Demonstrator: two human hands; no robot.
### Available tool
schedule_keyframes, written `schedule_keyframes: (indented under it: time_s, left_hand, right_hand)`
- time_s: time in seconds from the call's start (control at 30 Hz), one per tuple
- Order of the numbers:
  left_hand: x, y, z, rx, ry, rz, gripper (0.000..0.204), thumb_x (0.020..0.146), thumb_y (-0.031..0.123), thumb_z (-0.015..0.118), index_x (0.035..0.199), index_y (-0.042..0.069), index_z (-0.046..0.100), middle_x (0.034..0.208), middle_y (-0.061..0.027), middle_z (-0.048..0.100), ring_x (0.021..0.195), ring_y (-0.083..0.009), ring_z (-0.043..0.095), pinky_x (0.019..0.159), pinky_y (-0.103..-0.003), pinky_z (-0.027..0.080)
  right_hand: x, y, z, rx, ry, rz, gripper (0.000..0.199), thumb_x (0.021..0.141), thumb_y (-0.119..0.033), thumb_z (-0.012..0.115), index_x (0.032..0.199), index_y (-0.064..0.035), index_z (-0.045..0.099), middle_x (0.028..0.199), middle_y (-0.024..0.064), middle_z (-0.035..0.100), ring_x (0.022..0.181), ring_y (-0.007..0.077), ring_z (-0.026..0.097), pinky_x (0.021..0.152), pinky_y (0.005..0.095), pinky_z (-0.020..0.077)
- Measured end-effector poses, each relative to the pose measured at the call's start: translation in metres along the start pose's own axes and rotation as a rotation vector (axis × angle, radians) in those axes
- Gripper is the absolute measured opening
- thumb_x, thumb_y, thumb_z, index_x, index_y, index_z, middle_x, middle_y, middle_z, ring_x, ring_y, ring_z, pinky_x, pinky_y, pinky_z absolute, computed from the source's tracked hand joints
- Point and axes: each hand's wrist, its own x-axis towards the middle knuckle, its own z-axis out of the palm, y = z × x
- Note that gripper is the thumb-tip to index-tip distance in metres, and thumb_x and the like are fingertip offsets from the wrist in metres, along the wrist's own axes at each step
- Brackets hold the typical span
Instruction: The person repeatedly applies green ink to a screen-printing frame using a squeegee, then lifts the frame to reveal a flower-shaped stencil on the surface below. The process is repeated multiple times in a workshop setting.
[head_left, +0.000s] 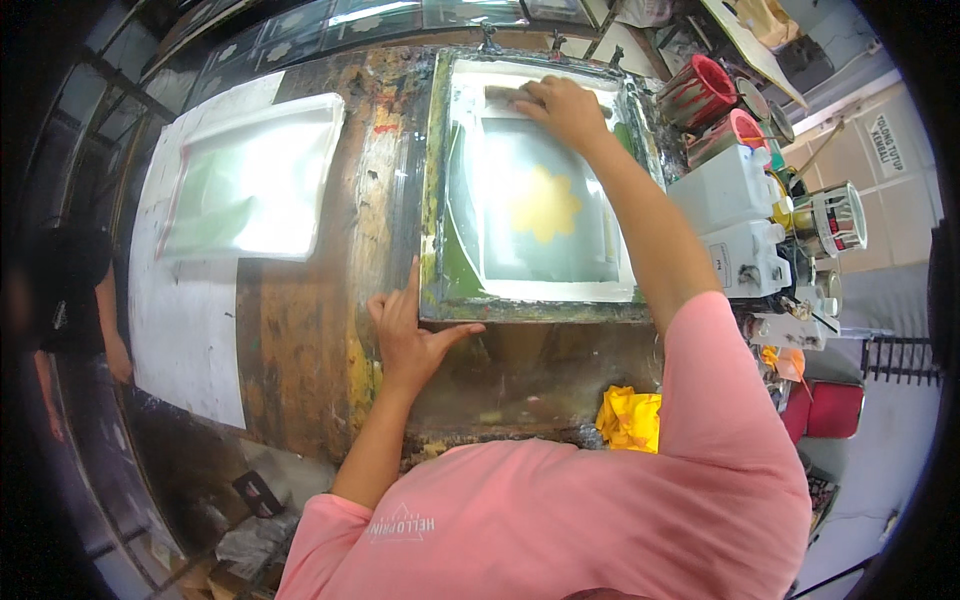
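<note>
Left hand (402, 335): fingers spread around near-left corner of the frame (535, 313). Right hand (565, 112): fingers bent over a brownish strip (500, 92), can't tell if pinching. Yellow flower (545, 203) between both hands' fingers; shiny sheet (250, 180) on tabletop (300, 340), left of left fingers.

I see the table (300, 330) in good light, which seems to come from above. Strong white glare lies on the clear plastic (250, 205) and a softer shine on the framed screen (560, 255), so fine details there are lost to me. The left side, where another person (75, 290) stands, is much dimmer and blurred. The wide lens bends the wall (895, 220) near the rim, and all corners become black.
</note>
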Motion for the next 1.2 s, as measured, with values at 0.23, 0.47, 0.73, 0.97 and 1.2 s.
schedule_keyframes:
  time_s: [0.23, 0.47, 0.73, 0.97, 1.2]
  left_hand:
    - [-0.004, -0.002, 0.003, -0.039, -0.017, -0.049, 0.118, 0.062, 0.056, 0.098, 0.157, 0.002, 0.053, 0.106, -0.0096, 0.070, 0.108, -0.0331, 0.050, 0.099, -0.047, 0.042]
    - [-0.003, 0.010, -0.003, -0.075, -0.007, -0.093, 0.110, 0.072, 0.054, 0.096, 0.155, -0.003, 0.052, 0.109, -0.0119, 0.070, 0.107, -0.0309, 0.057, 0.105, -0.047, 0.041]
    - [0.061, 0.074, -0.033, -0.824, 0.239, -0.111, 0.101, 0.091, 0.039, 0.088, 0.161, -0.010, 0.036, 0.140, -0.0230, 0.061, 0.137, -0.0310, 0.054, 0.118, -0.045, 0.041]
    - [0.046, 0.041, -0.030, 0.213, -0.122, 0.013, 0.115, 0.092, 0.075, 0.066, 0.168, -0.002, 0.027, 0.168, -0.0356, 0.029, 0.164, -0.0417, 0.018, 0.128, -0.067, 0.006]
    - [0.008, 0.032, 0.001, 0.462, -0.309, -0.050, 0.110, 0.092, 0.079, 0.060, 0.165, 0.000, 0.037, 0.174, -0.0152, 0.033, 0.163, -0.0392, 0.024, 0.123, -0.077, -0.005]
  right_hand:
    - [-0.130, -0.094, -0.084, 0.038, -0.199, 0.039, 0.045, 0.097, -0.058, 0.067, 0.114, -0.0169, 0.076, 0.102, 0.0083, 0.070, 0.096, 0.0304, 0.071, 0.074, 0.0486, 0.0591]
    - [-0.202, -0.168, -0.170, 0.119, -0.222, 0.084, 0.043, 0.096, -0.046, 0.072, 0.106, -0.0048, 0.066, 0.100, 0.0135, 0.067, 0.096, 0.0339, 0.068, 0.075, 0.0473, 0.0576]
    - [-0.130, -0.159, -0.230, -0.128, 0.368, -0.015, 0.034, 0.092, -0.041, 0.073, 0.100, -0.0086, 0.070, 0.094, 0.0106, 0.068, 0.095, 0.0308, 0.066, 0.094, 0.0534, 0.0436]
    - [-0.033, -0.118, -0.283, -0.065, 0.414, -0.044, 0.049, 0.097, -0.049, 0.062, 0.087, -0.0029, 0.074, 0.080, 0.0179, 0.073, 0.083, 0.0371, 0.072, 0.087, 0.0521, 0.0478]
    - [0.001, -0.107, -0.298, -0.023, 0.401, 0.020, 0.059, 0.099, -0.052, 0.051, 0.086, 0.0002, 0.077, 0.083, 0.0237, 0.075, 0.085, 0.0401, 0.073, 0.089, 0.0536, 0.0500]
